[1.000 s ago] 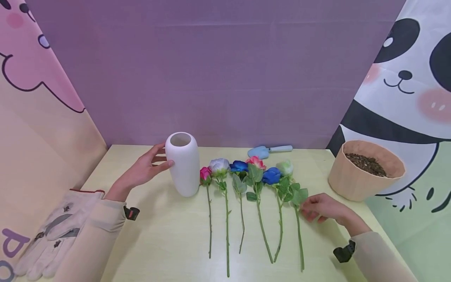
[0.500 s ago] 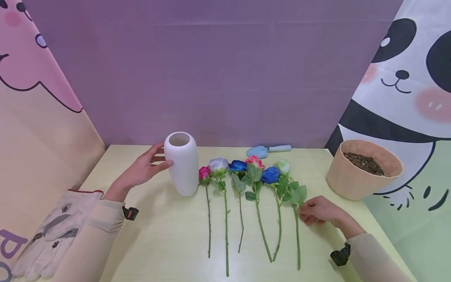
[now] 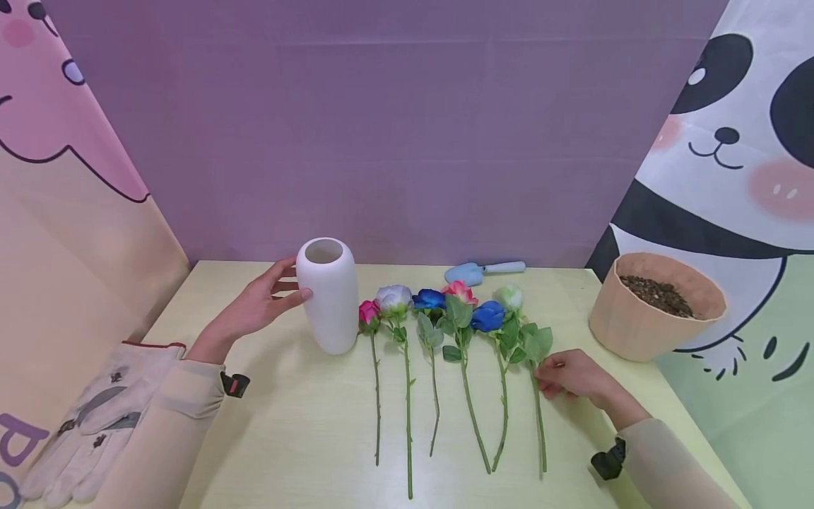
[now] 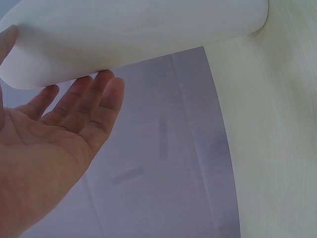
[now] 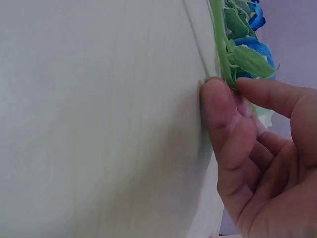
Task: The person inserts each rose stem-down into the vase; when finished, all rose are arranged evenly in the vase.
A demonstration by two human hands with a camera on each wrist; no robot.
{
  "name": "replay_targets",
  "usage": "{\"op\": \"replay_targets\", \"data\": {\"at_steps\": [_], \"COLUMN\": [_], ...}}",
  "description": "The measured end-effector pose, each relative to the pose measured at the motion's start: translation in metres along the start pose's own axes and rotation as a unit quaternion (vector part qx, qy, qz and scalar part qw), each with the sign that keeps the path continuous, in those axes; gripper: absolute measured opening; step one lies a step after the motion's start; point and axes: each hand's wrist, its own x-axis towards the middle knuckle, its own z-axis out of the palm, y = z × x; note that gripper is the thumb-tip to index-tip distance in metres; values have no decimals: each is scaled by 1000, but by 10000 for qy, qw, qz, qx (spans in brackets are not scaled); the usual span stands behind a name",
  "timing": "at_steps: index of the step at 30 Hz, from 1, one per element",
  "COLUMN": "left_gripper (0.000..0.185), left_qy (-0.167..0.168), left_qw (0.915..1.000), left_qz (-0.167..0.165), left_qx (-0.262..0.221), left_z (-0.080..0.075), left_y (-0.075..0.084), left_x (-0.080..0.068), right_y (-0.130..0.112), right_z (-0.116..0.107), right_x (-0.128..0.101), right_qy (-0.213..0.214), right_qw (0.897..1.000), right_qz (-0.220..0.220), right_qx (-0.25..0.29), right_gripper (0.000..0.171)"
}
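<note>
R hand (image 3: 575,376) pinches stem (image 5: 221,42) of rightmost flower (image 3: 538,343); long axis approx. near-far, bloom (image 3: 510,296) @ far end. Vase (image 3: 331,304) upright, well to L, gripped by L hand (image 3: 263,300).

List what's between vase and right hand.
In the head view, starting from the vase, five flowers lie side by side: pink, white, blue, pink-red, blue. The right hand pinches the sixth, pale green flower by its stem.
</note>
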Motion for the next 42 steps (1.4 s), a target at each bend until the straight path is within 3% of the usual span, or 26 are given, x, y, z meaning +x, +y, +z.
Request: {"op": "replay_targets", "data": {"at_steps": [10,21,28,42], "left_gripper": [79,79,79,75], "left_qy": [-19,-1,4,4], "left_qw": [10000,10000,10000,10000], "left_qz": [-14,-41,-32,37], "left_qx": [-40,69,53,4], "left_z": [0,0,0,0], "left_y": [1,2,3,3], "left_x": [-1,-2,-2,-3], "right_y": [-3,-4,-8,-21], "right_z": [-1,-5,-5,-9], "right_x": [-2,1,2,2], "right_qy": [158,-230,-548,-449], "right_qw": [9969,9927,9853,9764], "right_qz": [218,91,-196,-221], "right_qx": [738,1179,1608,2101], "right_gripper": [23,39,38,43]}}
